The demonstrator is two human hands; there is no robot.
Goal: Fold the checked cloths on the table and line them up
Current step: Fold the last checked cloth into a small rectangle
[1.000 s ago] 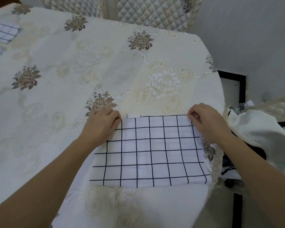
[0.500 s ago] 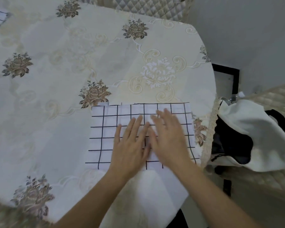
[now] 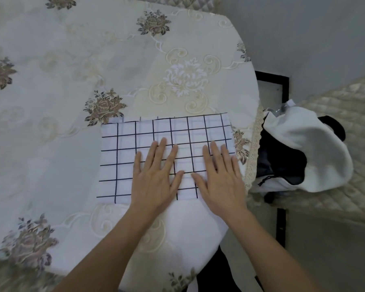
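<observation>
Checked cloth (image 3: 135,157): lies flat on the table (image 3: 93,60), near the table's right edge and just beyond its near edge. Long axis runs left–right, parallel to the near edge. Top layer looks slightly offset from the layer below along the far edge, though the view is too soft there to be sure.

Left hand (image 3: 154,180): palm down, fingers straight and spread, pressing the cloth approx. at its centre; nothing gripped.

Right hand (image 3: 219,180): palm down, fingers straight, pressing the cloth's right part, with the outer fingers at the right edge; nothing gripped.

Key relation: both hands sit right of the cloth's midline, so the left third is uncovered. Judgement: next fold prob. goes across the long axis. Right hand is nearer the right short edge; left hand must reach left for the other short edge.

White bag (image 3: 308,144): off the table's right edge, clear of the cloth.
</observation>
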